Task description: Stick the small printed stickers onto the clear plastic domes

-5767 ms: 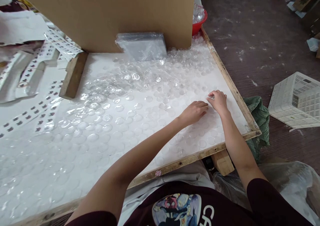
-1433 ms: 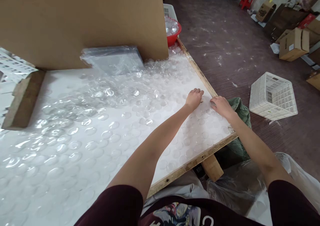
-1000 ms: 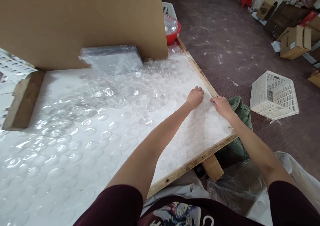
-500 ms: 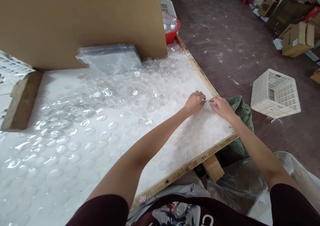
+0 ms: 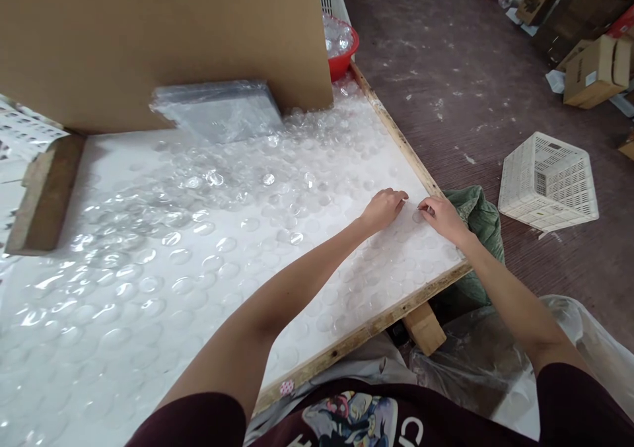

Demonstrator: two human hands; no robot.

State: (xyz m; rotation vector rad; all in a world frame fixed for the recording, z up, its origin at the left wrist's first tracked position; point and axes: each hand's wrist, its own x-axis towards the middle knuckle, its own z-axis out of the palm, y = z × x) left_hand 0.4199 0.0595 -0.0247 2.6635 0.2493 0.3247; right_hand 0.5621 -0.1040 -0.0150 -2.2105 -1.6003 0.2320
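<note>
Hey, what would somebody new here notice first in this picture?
Probably the many clear round discs spread over the white tabletop, with a big brown cardboard sheet standing across its far side. The red bowl at the far right corner stands out too, as do the left hand and right hand near the right edge.

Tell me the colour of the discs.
The discs are clear and colourless; the head view shows them best.

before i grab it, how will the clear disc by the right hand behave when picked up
The clear disc is probably light, being small beside the right hand and see-through. It looks flat, so it seems likelier to slide than roll. Shiny highlights on similar discs hint at a slippery surface.
</note>
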